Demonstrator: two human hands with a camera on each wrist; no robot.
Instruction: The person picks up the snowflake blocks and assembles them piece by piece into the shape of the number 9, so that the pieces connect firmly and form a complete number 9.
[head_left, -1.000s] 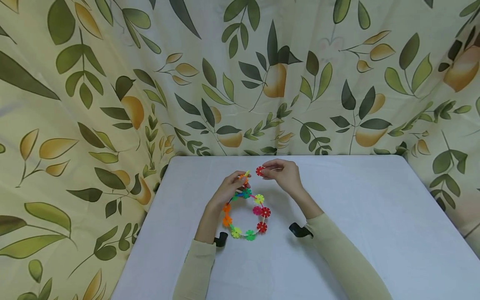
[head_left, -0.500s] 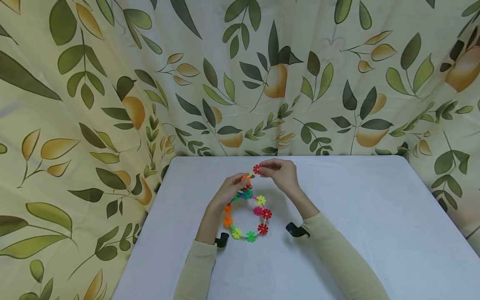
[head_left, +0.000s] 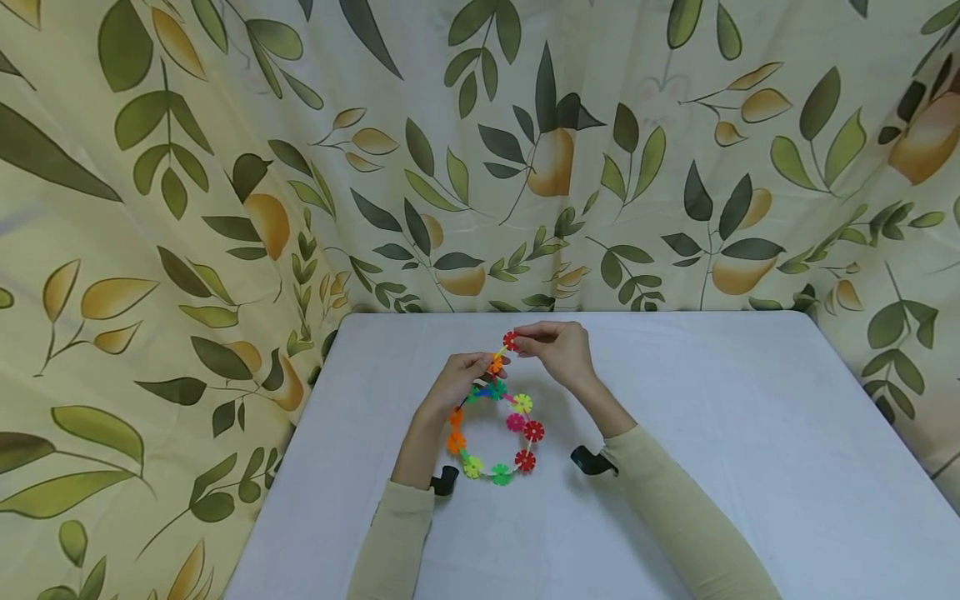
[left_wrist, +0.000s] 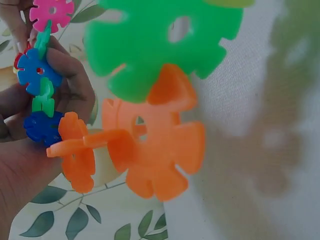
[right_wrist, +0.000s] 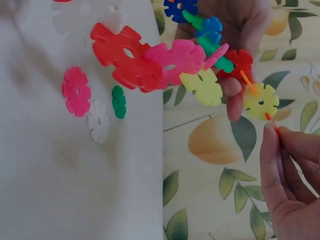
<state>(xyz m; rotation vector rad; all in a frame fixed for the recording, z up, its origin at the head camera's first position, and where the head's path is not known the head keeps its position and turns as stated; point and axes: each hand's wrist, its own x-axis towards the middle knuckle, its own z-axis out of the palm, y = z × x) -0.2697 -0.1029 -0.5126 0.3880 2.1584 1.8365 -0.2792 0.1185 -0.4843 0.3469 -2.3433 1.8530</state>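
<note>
My left hand (head_left: 452,383) holds the top of a ring of interlocking flower-shaped plastic discs (head_left: 456,442) in orange, green, yellow, red, pink and blue. In the left wrist view, a light blue disc (left_wrist: 35,72) lies against its fingers, and orange discs (left_wrist: 162,150) hang nearer the camera. Between thumb and fingertips, my right hand (head_left: 561,354) pinches a red disc (head_left: 510,341). The right wrist view shows this disc edge-on, meeting the rim of a yellow disc (right_wrist: 261,101) that stands out from the ring. How deep the slots engage is too small to tell.
A white-covered table (head_left: 675,383) lies under both hands, backed by a leaf-and-fruit patterned cloth (head_left: 480,167). In the right wrist view, a pink disc (right_wrist: 77,92), a white disc (right_wrist: 97,122) and a green disc (right_wrist: 119,102) appear over the table. Dark wrist cameras (head_left: 592,460) jut inward.
My right hand has moved left, bringing the red disc from apart to against the yellow disc. My left hand keeps its hold, and the ring has shifted slightly.
</note>
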